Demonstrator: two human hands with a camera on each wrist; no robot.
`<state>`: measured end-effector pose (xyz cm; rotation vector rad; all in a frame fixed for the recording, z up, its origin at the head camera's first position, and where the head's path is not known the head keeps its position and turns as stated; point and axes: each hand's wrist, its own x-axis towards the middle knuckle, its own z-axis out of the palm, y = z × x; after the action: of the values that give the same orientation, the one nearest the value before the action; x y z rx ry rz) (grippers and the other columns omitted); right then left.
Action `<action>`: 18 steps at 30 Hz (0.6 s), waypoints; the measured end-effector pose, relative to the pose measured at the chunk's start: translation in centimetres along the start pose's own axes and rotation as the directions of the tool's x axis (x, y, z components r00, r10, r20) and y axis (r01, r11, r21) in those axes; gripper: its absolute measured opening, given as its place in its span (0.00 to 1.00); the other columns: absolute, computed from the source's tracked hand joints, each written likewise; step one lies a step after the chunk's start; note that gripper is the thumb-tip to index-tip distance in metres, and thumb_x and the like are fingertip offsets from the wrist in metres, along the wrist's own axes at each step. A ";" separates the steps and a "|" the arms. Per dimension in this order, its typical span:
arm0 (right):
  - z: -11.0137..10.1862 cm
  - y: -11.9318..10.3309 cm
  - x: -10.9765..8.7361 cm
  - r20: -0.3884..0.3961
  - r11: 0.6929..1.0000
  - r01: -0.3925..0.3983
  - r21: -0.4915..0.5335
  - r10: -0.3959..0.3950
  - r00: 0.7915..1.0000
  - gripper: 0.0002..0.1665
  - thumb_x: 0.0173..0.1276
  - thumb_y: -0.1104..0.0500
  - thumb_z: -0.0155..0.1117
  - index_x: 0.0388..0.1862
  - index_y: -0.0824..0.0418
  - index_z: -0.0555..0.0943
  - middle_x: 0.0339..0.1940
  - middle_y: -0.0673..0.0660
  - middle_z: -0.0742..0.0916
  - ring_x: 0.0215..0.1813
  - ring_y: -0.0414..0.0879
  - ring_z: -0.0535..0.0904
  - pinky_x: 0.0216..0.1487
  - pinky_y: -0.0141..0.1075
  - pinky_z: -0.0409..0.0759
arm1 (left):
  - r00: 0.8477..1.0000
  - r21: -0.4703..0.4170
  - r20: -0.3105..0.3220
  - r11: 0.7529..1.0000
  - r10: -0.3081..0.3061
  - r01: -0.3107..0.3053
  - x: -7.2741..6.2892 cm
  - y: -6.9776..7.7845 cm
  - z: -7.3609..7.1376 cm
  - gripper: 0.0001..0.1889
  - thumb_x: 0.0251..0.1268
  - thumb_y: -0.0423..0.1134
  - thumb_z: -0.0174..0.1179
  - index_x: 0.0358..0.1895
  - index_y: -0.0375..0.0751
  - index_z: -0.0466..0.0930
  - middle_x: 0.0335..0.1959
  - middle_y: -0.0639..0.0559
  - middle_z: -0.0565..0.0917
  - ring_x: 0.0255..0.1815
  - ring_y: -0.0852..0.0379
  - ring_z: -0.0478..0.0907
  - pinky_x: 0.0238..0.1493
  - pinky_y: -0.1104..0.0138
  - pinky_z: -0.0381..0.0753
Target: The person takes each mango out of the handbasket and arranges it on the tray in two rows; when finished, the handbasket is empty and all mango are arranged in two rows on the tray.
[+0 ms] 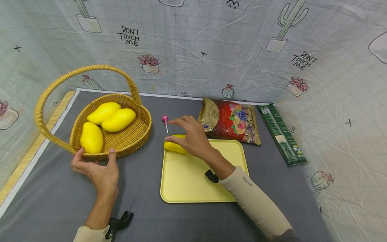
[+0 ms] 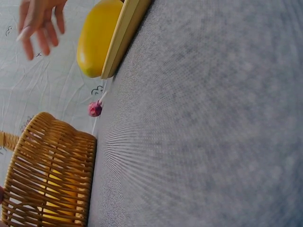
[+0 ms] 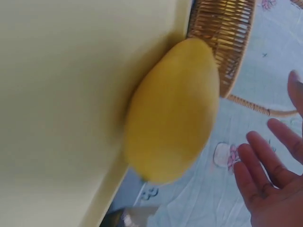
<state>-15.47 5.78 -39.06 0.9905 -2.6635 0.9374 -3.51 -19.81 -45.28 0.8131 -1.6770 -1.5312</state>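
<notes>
A wicker basket (image 1: 133,148) with a tall arched handle holds three yellow mangoes (image 1: 118,120), two lying together at the back and one at the front left. My left hand (image 1: 101,173) grips its near rim, thumb and fingers spread apart along it. Another yellow mango (image 3: 173,113) lies on the far left corner of the pale yellow tray (image 1: 193,181). Above that mango is my right hand (image 1: 193,137), fingers extended, thumb apart and nothing held. In the right wrist view a gap shows between the right hand (image 3: 274,179) and the mango.
A pink-wrapped lollipop (image 1: 165,119) lies between basket and tray. Behind the tray is a red and gold candy bag (image 1: 231,121); a long green packet (image 1: 282,134) lies to its right. A printed cloth (image 1: 187,50) hangs behind the grey tabletop (image 1: 145,208).
</notes>
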 end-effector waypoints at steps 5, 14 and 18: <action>0.9 -1.4 1.9 0.029 0.997 0.054 0.050 -0.055 0.998 0.37 0.64 0.39 0.79 0.69 0.49 0.83 0.58 0.50 0.86 0.57 0.44 0.77 0.55 0.40 0.77 | 1.000 -0.010 0.003 1.000 -0.010 0.010 0.1 0.0 0.0 0.39 0.67 0.36 0.70 0.73 0.55 0.55 0.75 0.53 0.48 0.81 0.62 0.48 0.83 0.56 0.54; 3.9 -3.7 5.3 0.070 0.991 0.102 0.084 -0.108 0.992 0.39 0.66 0.38 0.77 0.73 0.46 0.79 0.63 0.51 0.84 0.62 0.44 0.77 0.56 0.37 0.77 | 1.000 -0.009 0.007 1.000 -0.014 0.014 0.2 0.1 -0.1 0.39 0.67 0.36 0.70 0.73 0.56 0.55 0.75 0.53 0.48 0.82 0.62 0.48 0.83 0.55 0.54; 5.1 -4.5 6.7 0.126 0.994 0.080 0.077 -0.089 0.988 0.40 0.67 0.37 0.76 0.76 0.45 0.77 0.66 0.50 0.82 0.64 0.44 0.75 0.58 0.37 0.76 | 1.000 -0.008 0.009 1.000 -0.003 0.003 0.2 0.0 -0.2 0.39 0.67 0.37 0.71 0.73 0.55 0.55 0.75 0.53 0.48 0.82 0.62 0.47 0.83 0.54 0.53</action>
<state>-17.41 -3.56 -38.59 1.2091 -2.6831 0.9901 -3.52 -20.10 -45.26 0.8056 -1.6757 -1.5447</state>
